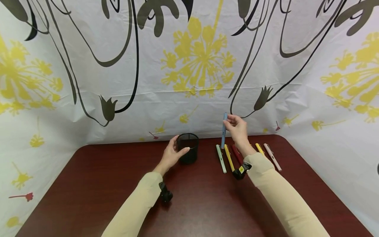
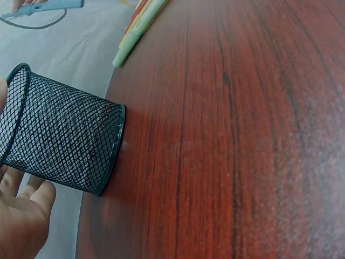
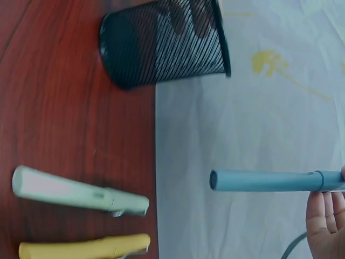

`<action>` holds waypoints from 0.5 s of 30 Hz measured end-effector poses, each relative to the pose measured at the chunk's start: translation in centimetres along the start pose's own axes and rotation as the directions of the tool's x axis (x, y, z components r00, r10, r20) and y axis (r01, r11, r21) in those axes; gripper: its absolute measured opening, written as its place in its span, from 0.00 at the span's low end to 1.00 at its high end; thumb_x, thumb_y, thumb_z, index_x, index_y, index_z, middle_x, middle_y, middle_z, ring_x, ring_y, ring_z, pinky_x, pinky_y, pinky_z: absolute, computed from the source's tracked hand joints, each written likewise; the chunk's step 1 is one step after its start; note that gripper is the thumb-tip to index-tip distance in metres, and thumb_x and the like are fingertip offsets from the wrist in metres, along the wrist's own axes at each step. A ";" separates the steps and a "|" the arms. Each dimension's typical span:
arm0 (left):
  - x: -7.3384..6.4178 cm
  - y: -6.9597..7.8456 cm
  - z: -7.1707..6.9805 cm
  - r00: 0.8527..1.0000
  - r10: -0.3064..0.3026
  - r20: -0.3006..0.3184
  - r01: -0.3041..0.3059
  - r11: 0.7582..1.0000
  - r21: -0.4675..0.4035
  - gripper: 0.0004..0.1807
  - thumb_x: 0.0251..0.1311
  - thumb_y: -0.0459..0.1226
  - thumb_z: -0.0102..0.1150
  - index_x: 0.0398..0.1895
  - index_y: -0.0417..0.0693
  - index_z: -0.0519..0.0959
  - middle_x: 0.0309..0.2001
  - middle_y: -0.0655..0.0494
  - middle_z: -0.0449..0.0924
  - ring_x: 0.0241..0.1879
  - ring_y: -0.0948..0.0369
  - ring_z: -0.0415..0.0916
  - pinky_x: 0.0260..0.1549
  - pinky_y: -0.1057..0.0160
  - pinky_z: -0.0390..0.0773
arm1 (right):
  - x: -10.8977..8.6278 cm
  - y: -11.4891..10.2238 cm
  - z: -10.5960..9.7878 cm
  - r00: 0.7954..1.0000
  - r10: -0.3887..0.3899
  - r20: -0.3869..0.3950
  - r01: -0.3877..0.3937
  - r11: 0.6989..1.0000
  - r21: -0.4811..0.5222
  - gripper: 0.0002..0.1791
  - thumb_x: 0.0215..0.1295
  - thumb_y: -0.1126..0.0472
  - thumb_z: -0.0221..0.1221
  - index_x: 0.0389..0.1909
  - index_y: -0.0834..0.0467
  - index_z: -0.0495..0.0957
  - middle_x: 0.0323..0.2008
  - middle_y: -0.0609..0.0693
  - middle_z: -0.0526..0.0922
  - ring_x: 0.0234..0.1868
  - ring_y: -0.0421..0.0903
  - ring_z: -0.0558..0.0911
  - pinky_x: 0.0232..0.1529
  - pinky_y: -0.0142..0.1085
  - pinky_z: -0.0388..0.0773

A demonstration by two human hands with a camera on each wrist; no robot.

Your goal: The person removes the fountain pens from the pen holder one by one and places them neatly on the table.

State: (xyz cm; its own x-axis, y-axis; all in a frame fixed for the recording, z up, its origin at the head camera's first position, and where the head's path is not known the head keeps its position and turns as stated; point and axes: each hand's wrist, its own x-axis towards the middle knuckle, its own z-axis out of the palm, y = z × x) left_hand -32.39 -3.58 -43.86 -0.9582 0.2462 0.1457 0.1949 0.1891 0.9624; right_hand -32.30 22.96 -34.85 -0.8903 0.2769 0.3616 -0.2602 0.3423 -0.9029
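Note:
A black mesh pen holder stands upright on the table. My left hand holds it, the thumb at the near side and the fingers around the left and far side. To the right, my right hand pinches a light blue pen near its upper end. This pen hangs almost vertical, above the row of pens, its lower end pointing down in the right wrist view. Nearest below it lie a pale green pen and a yellow pen.
A dark red pen, another yellow pen and a pale pink pen continue the row, partly behind the right arm. The dark red-brown wooden table meets a white patterned cloth at its back edge.

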 end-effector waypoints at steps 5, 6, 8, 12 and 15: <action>-0.7 1.6 -0.1 1.000 0.002 0.019 -0.002 1.000 -0.021 0.44 0.59 0.40 0.63 0.73 0.41 0.49 0.68 0.34 0.56 0.67 0.42 0.58 0.61 0.43 0.64 | -0.1 0.8 -1.4 1.000 -0.028 -0.014 0.026 0.995 -0.096 0.19 0.64 0.63 0.59 0.54 0.67 0.75 0.44 0.63 0.78 0.34 0.33 0.73 0.33 0.18 0.73; -0.9 2.1 -0.2 1.000 0.001 0.023 -0.001 1.000 -0.020 0.44 0.59 0.39 0.63 0.73 0.40 0.49 0.68 0.33 0.56 0.67 0.42 0.58 0.61 0.43 0.64 | -0.2 0.9 -1.7 0.999 -0.033 -0.019 0.031 0.993 -0.115 0.19 0.64 0.63 0.59 0.53 0.66 0.76 0.43 0.62 0.79 0.34 0.32 0.73 0.32 0.18 0.73; -1.4 2.9 -0.2 1.000 -0.001 0.028 0.001 1.000 -0.014 0.43 0.59 0.38 0.62 0.72 0.38 0.49 0.68 0.32 0.56 0.67 0.41 0.58 0.61 0.43 0.63 | -0.2 1.3 -2.4 0.999 -0.041 -0.028 0.036 0.987 -0.157 0.18 0.64 0.62 0.59 0.53 0.66 0.76 0.43 0.62 0.79 0.33 0.30 0.73 0.32 0.18 0.72; -2.1 3.9 -0.2 1.000 -0.008 0.024 0.008 1.000 0.006 0.43 0.60 0.38 0.62 0.72 0.39 0.50 0.68 0.33 0.56 0.67 0.41 0.58 0.62 0.44 0.63 | -0.3 2.0 -3.9 0.997 -0.058 -0.045 0.045 0.969 -0.243 0.17 0.64 0.62 0.59 0.52 0.65 0.77 0.42 0.62 0.81 0.32 0.28 0.72 0.31 0.17 0.70; -2.3 4.1 -0.2 1.000 -0.011 0.017 0.010 1.000 0.015 0.42 0.60 0.39 0.61 0.72 0.39 0.50 0.68 0.33 0.57 0.67 0.42 0.58 0.61 0.44 0.63 | -0.3 2.6 -5.2 0.996 -0.070 -0.060 0.049 0.950 -0.307 0.17 0.64 0.62 0.59 0.52 0.65 0.77 0.42 0.63 0.82 0.31 0.27 0.71 0.30 0.16 0.69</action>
State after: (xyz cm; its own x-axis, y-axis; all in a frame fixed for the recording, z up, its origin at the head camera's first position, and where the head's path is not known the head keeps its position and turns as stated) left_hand -29.45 -3.52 -40.18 -0.9566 0.2600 0.1317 0.1882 0.2062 0.9602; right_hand -30.82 28.42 -36.12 -0.8458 0.3056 0.4374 -0.1756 0.6146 -0.7690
